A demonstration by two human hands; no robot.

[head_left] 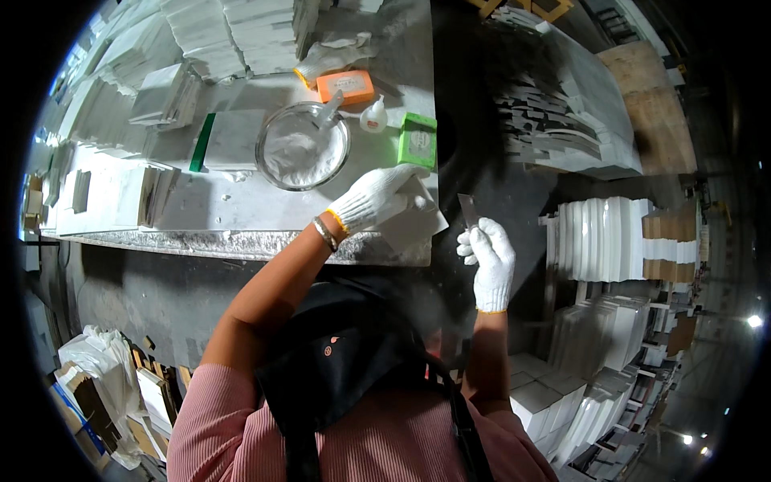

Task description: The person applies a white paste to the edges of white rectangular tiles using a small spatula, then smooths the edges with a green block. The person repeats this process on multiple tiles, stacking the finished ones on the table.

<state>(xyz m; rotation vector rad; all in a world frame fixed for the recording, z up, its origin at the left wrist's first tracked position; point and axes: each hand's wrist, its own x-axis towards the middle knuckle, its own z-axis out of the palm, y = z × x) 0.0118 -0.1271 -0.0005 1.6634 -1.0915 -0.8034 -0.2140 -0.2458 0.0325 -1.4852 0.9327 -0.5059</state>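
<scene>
Thin strip pinched in the right hand, just off the worktable's right edge

So the thin, flat, see-through-looking strip (466,207) is up in the air past the right edge of the worktable (241,205), near its near right corner. Long axis runs roughly away from the wearer, far end leaning a bit left.

The gloved right hand (490,255) has its near end between thumb and fingers, so most of the length sticks out beyond the fingertips. Dark floor on that side gives it room, up to the stacked slabs (598,241) further right.

The gloved left hand (373,198) lies over a white tile (414,228), fingers stretched right; can't tell if they're gripping it. One tile corner pokes past the right edge. Tightest spot is the green box (418,140), just beyond those fingers at the right edge. A bowl of white paste (261,153) sits further left, back from the near edge.
</scene>
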